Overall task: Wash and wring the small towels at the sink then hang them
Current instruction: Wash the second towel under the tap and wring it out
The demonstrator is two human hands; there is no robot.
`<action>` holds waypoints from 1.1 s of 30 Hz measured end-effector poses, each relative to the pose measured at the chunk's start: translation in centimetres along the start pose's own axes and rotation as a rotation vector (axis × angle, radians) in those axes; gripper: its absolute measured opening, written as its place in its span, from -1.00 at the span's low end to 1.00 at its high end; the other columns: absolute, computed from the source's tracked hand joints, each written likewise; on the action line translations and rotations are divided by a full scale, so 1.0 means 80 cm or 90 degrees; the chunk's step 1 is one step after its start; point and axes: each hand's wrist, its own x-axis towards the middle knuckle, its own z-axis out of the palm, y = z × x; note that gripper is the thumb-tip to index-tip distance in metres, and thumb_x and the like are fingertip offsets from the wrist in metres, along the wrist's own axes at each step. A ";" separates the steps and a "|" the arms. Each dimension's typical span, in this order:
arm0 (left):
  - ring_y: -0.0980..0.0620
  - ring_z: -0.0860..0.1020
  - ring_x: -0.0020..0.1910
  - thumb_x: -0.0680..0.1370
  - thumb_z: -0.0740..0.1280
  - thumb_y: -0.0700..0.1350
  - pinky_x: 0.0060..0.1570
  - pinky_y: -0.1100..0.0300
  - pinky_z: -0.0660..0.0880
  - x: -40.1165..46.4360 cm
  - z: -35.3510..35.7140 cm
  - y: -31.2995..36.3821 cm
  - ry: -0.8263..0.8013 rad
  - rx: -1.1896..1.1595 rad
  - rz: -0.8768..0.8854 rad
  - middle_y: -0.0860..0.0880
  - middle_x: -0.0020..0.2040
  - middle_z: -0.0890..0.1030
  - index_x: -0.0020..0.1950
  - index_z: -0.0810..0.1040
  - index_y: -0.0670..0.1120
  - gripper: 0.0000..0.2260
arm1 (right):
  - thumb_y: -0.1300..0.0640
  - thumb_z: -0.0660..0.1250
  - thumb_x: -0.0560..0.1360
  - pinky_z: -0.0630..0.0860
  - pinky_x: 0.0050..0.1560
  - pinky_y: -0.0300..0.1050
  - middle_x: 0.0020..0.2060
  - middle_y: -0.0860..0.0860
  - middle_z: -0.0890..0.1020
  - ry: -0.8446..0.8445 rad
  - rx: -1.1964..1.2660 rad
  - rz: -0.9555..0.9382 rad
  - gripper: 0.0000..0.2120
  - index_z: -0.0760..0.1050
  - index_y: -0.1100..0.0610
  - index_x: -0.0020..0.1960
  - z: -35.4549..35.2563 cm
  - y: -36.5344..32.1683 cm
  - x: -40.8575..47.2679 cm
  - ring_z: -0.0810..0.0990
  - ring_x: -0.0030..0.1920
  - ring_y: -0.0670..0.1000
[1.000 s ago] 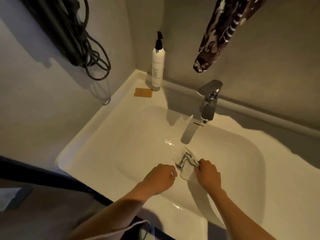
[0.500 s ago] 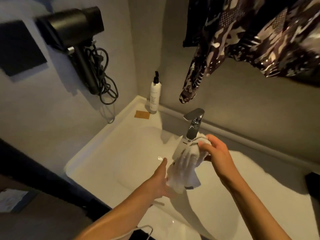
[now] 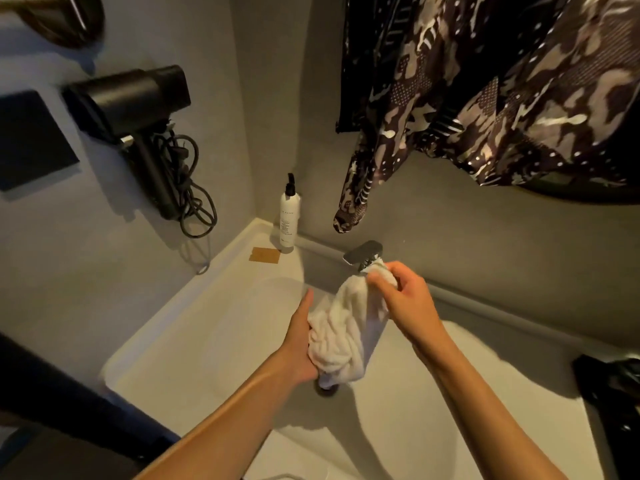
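A small white towel (image 3: 346, 327) hangs bunched and twisted above the white sink basin (image 3: 221, 327). My right hand (image 3: 405, 299) grips its upper end just in front of the chrome faucet (image 3: 363, 252). My left hand (image 3: 301, 341) cups and holds the towel's lower bulk from the left side. The towel's bottom end dangles over the drain (image 3: 325, 389), which is mostly hidden behind it.
A white pump bottle (image 3: 288, 216) and a tan soap bar (image 3: 265, 254) sit at the sink's back left corner. A black hair dryer (image 3: 138, 109) with coiled cord hangs on the left wall. Patterned dark cloth (image 3: 502, 91) hangs above the faucet. A dark object (image 3: 613, 386) lies at right.
The towel has been lifted out of the basin to faucet height. My right hand rose with its top end and my left hand closed around the lower part. The view tilted upward.
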 end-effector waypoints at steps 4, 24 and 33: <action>-0.16 0.66 0.11 0.36 0.46 0.32 0.29 -0.08 0.50 0.006 0.010 0.013 -0.012 0.194 0.015 -0.22 0.07 0.70 0.17 0.66 -0.20 -0.35 | 0.10 0.36 0.51 0.39 -0.26 -0.09 -0.33 0.04 0.62 -0.074 -0.301 -0.018 -0.89 0.58 0.11 -0.17 0.063 0.046 -0.029 0.53 -0.30 0.02; 0.06 0.61 -0.39 0.41 0.40 -0.11 -0.31 0.28 0.50 0.025 -0.036 0.032 0.062 0.468 0.085 0.01 -0.44 0.63 -0.34 0.61 -0.04 -0.88 | -0.28 0.50 0.33 0.39 0.22 0.48 0.38 0.28 0.50 -0.379 1.047 0.468 -0.25 0.53 0.14 0.36 0.142 0.153 -0.068 0.45 0.35 0.41; 0.19 0.51 -0.39 0.41 0.38 -0.34 -0.39 0.33 0.45 0.046 -0.003 0.032 -0.064 0.771 0.178 0.16 -0.39 0.57 -0.20 0.51 0.04 -0.74 | 0.33 0.23 0.44 0.37 -0.71 -0.28 -0.40 0.21 0.56 -0.327 0.883 0.655 -0.77 0.35 0.28 0.09 0.103 0.125 -0.052 0.54 -0.57 0.03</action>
